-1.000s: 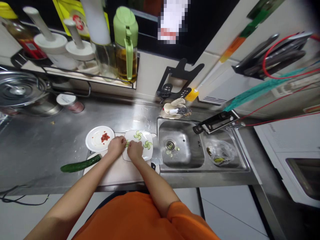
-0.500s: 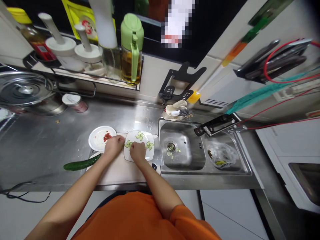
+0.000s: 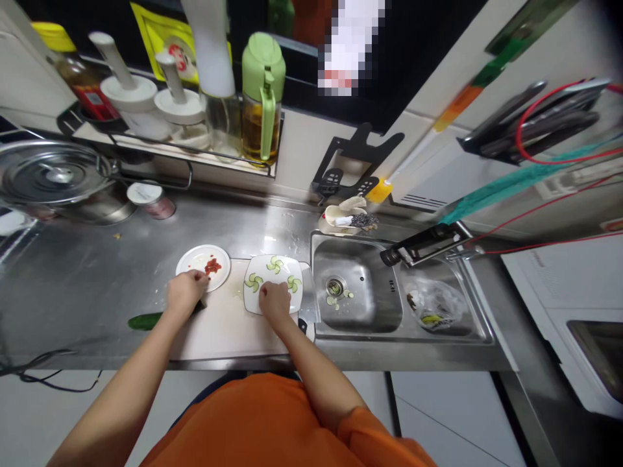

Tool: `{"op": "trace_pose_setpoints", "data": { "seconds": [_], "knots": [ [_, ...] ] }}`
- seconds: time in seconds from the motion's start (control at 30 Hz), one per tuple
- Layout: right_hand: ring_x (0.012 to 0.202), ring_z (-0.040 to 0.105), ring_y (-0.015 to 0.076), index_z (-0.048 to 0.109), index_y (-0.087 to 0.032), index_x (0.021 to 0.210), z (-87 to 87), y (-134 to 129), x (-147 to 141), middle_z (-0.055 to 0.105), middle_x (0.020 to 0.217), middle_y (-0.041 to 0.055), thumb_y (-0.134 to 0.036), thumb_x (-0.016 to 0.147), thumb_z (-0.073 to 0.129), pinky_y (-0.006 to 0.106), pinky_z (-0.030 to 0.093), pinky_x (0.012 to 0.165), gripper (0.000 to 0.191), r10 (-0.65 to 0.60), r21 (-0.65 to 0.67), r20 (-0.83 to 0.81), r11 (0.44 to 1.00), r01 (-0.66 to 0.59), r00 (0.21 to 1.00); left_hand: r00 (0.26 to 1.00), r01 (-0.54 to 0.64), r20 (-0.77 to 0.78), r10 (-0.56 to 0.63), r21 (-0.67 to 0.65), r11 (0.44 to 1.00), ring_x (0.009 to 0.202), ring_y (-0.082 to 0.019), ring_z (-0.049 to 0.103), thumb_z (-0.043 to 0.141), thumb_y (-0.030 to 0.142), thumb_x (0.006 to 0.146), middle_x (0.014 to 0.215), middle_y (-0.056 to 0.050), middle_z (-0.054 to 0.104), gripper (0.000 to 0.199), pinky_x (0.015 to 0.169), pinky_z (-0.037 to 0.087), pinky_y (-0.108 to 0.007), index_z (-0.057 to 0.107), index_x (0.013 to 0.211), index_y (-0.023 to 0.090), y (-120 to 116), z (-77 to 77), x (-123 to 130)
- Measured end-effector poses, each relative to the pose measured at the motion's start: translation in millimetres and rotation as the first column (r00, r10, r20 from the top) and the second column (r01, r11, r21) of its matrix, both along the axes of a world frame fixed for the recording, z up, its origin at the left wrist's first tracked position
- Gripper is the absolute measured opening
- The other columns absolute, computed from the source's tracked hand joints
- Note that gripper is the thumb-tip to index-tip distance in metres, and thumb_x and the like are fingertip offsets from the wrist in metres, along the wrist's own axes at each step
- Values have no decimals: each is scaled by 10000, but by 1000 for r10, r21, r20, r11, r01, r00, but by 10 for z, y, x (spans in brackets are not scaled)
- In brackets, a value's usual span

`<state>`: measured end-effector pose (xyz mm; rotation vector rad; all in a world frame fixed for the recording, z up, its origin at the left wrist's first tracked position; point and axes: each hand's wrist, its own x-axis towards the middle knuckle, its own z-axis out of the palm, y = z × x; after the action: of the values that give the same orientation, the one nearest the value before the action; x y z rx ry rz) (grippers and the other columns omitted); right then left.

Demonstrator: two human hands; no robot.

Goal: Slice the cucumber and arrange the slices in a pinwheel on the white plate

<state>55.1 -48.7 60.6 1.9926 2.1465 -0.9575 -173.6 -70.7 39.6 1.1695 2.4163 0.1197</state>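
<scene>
My left hand [image 3: 186,293] is at the near edge of a round white plate [image 3: 183,261], its thumb and fingertips pinched together beside small red pieces [image 3: 213,266]. Whether anything is between those fingertips is too small to tell. Over the near part of a square white plate [image 3: 253,303] is my right hand [image 3: 275,303], its fingers curled closed; what they hold, if anything, is hidden. Green cucumber slices [image 3: 254,281] lie on that plate in pinwheel-like groups. A whole cucumber [image 3: 143,321] lies partly behind my left wrist. The square plate rests on a pale cutting board [image 3: 221,334].
A cleaver [image 3: 309,303] lies at the board's right edge, beside the steel sink [image 3: 372,305] with cucumber scraps near its drain. A plastic bag [image 3: 438,305] sits in the right basin. Along the wall, a rack holds jars and an oil bottle [image 3: 263,97]; a lidded pot [image 3: 58,178] stands left.
My left hand has moved left, from beside the square plate to the round plate's red pieces. My right hand stays over the square plate. The view has shifted slightly.
</scene>
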Motion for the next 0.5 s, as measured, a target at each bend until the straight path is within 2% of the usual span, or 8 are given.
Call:
{"op": "trace_pose_setpoints", "data": {
  "seconds": [0.17, 0.5],
  "knots": [
    [973, 471, 258, 662, -219, 861, 17, -25, 3, 680, 853, 62, -145, 867, 440, 318, 337, 704, 234, -2, 19, -2, 1000, 2, 1000, 1000, -8, 8, 8, -13, 1000, 761, -253, 642, 500, 424, 756, 849, -95, 735, 341, 619, 410, -284, 728, 918, 231, 6, -31, -7],
    [1008, 468, 261, 669, -223, 892, 13, -24, 42, 675, 870, 68, -173, 870, 463, 317, 352, 732, 213, 20, -12, 14, 1000, -20, 1000, 1000, 17, 21, -16, -23, 1000, 734, -246, 645, 502, 471, 771, 813, -88, 733, 361, 608, 427, -280, 737, 905, 232, -54, 29, -131]
  ]
}}
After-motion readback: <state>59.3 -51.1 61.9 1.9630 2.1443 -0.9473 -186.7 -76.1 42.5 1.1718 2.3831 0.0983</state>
